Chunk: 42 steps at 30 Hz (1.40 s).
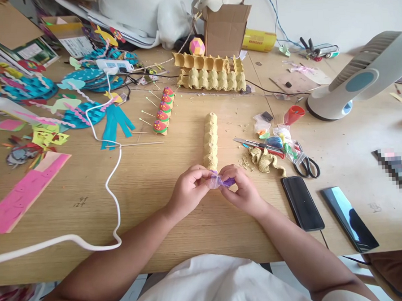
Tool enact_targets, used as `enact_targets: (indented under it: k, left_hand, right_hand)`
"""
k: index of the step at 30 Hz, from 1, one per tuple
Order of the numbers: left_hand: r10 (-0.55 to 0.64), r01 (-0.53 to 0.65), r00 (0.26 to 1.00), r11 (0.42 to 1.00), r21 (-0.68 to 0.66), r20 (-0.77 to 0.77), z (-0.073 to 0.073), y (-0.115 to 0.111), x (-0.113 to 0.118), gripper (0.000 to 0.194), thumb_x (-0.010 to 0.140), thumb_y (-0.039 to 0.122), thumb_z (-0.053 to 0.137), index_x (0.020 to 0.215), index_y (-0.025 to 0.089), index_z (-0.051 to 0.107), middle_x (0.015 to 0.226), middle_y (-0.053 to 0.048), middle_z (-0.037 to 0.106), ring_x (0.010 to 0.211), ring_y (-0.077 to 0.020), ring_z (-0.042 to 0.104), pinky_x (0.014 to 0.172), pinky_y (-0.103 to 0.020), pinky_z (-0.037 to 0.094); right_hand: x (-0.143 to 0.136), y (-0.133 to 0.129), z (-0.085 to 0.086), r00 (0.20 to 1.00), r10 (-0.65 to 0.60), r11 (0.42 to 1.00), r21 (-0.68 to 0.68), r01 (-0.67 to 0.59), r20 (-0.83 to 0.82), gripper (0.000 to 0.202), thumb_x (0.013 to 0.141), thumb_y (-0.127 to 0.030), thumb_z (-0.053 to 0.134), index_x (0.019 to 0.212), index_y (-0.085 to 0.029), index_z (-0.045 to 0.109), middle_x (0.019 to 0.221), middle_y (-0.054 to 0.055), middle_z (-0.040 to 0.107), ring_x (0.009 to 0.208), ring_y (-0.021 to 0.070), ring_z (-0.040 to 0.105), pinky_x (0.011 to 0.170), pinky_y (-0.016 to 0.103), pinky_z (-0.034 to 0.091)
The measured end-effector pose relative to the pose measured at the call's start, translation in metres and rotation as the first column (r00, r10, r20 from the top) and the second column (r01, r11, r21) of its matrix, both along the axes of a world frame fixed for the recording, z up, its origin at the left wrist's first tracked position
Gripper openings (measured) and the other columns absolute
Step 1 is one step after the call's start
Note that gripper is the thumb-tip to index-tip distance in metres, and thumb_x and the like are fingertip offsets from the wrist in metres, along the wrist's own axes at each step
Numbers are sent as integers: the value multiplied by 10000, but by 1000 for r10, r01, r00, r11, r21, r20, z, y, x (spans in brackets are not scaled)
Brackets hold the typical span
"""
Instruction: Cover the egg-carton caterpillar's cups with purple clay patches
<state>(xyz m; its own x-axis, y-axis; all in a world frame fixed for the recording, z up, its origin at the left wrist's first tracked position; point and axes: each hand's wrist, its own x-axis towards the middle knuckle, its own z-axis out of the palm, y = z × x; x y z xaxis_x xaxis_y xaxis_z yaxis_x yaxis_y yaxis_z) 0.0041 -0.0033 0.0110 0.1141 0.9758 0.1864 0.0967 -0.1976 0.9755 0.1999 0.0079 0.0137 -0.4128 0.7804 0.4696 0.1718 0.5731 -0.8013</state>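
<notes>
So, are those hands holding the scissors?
No, the left hand and right hand pinch a purple-and-clear packet, while the scissors lie on the table.

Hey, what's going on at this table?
Someone is pinching a small purple packet between the left hand and right hand, at the near end of a plain bumpy strip. Farther left sits a colourful strip with smiling faces. A knife, scissors and scraps lie to the right.
</notes>
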Motion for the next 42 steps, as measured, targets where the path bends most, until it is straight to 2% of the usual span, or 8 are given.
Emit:
enact_targets:
  k: [4, 8, 11, 15, 19, 26, 32, 42]
  left_hand:
    - [46, -4, 978, 978, 207, -202, 5, -2, -2, 115, 948, 305, 693, 966, 198, 733, 926, -61, 687, 805, -166, 624, 662, -278, 492]
    - [74, 11, 957, 956, 292, -281, 3, -2, -3, 96, 993, 270, 613, 978, 196, 673, 976, -72, 674, 936, -193, 627, 820, -319, 510]
    - [142, -98, 973, 969, 228, -184, -2, 1, -5, 139, 1009, 316, 597, 962, 195, 649, 981, -65, 668, 944, -184, 627, 853, -317, 511]
    - [286, -284, 957, 958, -41, 50, -5, 7, -6, 288, 996, 481, 613, 1040, 200, 659, 1007, -58, 709, 950, -176, 664, 845, -300, 532]
    - [167, -165, 977, 986, -24, 133, -4, 2, -3, 309, 983, 491, 635, 1113, 212, 657, 1086, -78, 725, 1022, -186, 688, 859, -307, 549]
    - [125, -82, 987, 933, 350, -100, -6, -10, 0, 506, 894, 222, 769, 1333, 260, 520, 1191, -109, 717, 1113, -229, 694, 867, -351, 551]
    - [77, -55, 995, 950, 308, -58, -5, -12, 2, 502, 900, 198, 762, 1338, 241, 519, 1272, -121, 652, 1166, -249, 727, 1062, -436, 570]
    - [95, -97, 995, 945, 313, 22, -6, -12, 4, 303, 909, 214, 755, 1157, 221, 581, 1168, -74, 655, 1052, -191, 750, 951, -363, 654]
  right_hand:
    - [0, -4, -1, 1000, 13, 997, -79, -14, -10, 236, 919, -110, 640, 1084, -258, 559, 1019, 59, 677, 863, 173, 634, 729, 316, 512]
    - [0, -6, -3, 999, -15, 985, -175, 9, -32, 183, 941, -178, 658, 1078, -250, 561, 967, 40, 660, 798, 160, 593, 724, 311, 490]
    - [1, -6, -4, 989, -72, 959, -280, 32, -132, 170, 961, -296, 685, 1066, -252, 560, 956, 32, 618, 808, 160, 564, 748, 313, 473]
    - [-1, -2, -1, 937, -171, 885, -465, 10, -305, 315, 916, -412, 764, 1063, -267, 525, 952, 9, 567, 801, 149, 538, 750, 299, 465]
    - [-3, 0, 3, 923, -149, 852, -520, -61, -354, 401, 880, -422, 807, 1118, -280, 517, 1011, 20, 600, 852, 157, 568, 777, 303, 485]
    - [-4, -1, 1, 941, -103, 840, -535, -90, -321, 411, 886, -451, 796, 1151, -278, 533, 1104, 55, 629, 969, 194, 615, 856, 343, 524]
    - [-5, -3, 0, 942, -19, 843, -513, -165, -334, 397, 913, -441, 771, 1192, -282, 537, 1147, 70, 639, 1014, 201, 627, 894, 355, 538]
    - [-7, -5, 0, 917, 6, 774, -579, -256, -398, 433, 881, -495, 795, 1192, -276, 586, 1077, 57, 674, 871, 174, 622, 773, 312, 550]
